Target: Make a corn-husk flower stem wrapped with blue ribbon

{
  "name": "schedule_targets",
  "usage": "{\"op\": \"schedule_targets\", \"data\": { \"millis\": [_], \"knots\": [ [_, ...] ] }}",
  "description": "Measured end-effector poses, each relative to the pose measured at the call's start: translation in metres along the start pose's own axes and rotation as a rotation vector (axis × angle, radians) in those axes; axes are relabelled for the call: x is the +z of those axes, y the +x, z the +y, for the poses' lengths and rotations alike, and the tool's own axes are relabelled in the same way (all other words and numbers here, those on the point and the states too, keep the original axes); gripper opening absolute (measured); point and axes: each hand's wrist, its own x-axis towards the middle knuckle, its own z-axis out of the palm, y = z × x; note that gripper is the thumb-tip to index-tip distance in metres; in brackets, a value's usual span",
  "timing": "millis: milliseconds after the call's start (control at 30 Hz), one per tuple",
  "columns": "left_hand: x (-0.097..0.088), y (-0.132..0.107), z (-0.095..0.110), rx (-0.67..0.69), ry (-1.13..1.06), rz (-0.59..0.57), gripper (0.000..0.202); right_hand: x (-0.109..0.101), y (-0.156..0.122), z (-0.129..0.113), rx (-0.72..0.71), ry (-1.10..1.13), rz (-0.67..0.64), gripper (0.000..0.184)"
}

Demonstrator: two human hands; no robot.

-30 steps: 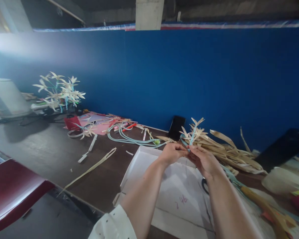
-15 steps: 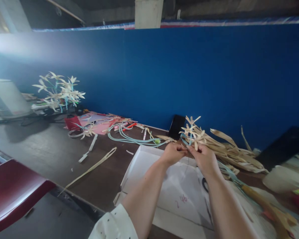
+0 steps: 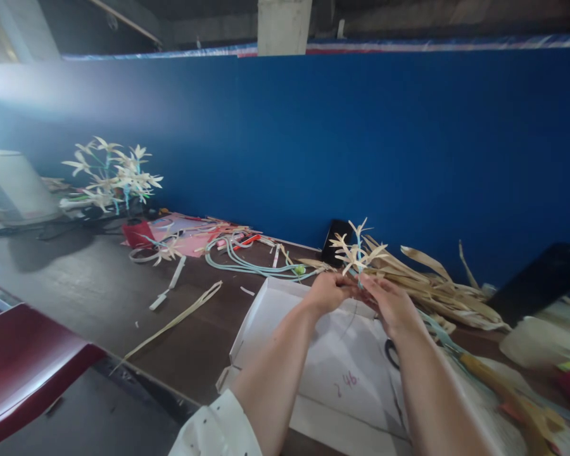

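Between my hands a small spray of pale husk flowers stands upright on a stem bound in light blue. My right hand pinches the lower stem with thumb and fingers. My left hand is closed beside it, its fingertips meeting at the stem's base; exactly what they grip there is too small to make out. A thin strand trails below the fingers. Both hands hover over the far edge of an open white cardboard box with red handwriting in it.
Dried corn husks lie to the right, near a black phone-like object. Left of the box are light blue cord, a looped pale strip and pink paper. A finished flower bunch stands at far left, before a blue partition.
The flower spray has turned in my fingers and shifted slightly left, now more upright with its blooms spread differently. My hands have barely moved.
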Motion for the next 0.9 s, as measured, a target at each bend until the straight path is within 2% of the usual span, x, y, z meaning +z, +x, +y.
{"op": "schedule_targets", "data": {
  "millis": [100, 200, 333, 567, 800, 900],
  "knots": [
    [0.000, 0.000, 0.000, -0.010, -0.096, -0.006, 0.019, -0.003, 0.001, 0.002, 0.094, 0.100, -0.109, 0.037],
    [0.001, 0.000, 0.000, -0.019, -0.125, 0.001, 0.016, -0.004, 0.004, 0.005, 0.093, 0.093, -0.142, 0.036],
    [0.003, 0.001, -0.002, -0.023, -0.010, 0.030, 0.014, -0.003, 0.008, 0.011, 0.031, 0.094, -0.072, 0.030],
    [0.006, 0.002, -0.006, 0.055, 0.121, 0.093, 0.016, 0.002, 0.005, 0.010, -0.004, 0.030, 0.004, 0.025],
    [0.009, 0.000, -0.006, 0.249, 0.258, 0.167, 0.014, 0.001, 0.005, 0.011, -0.058, -0.130, 0.122, 0.028],
    [0.009, 0.000, -0.006, 0.289, 0.307, 0.202, 0.013, 0.001, 0.007, 0.014, -0.072, -0.146, 0.144, 0.029]
  ]
}}
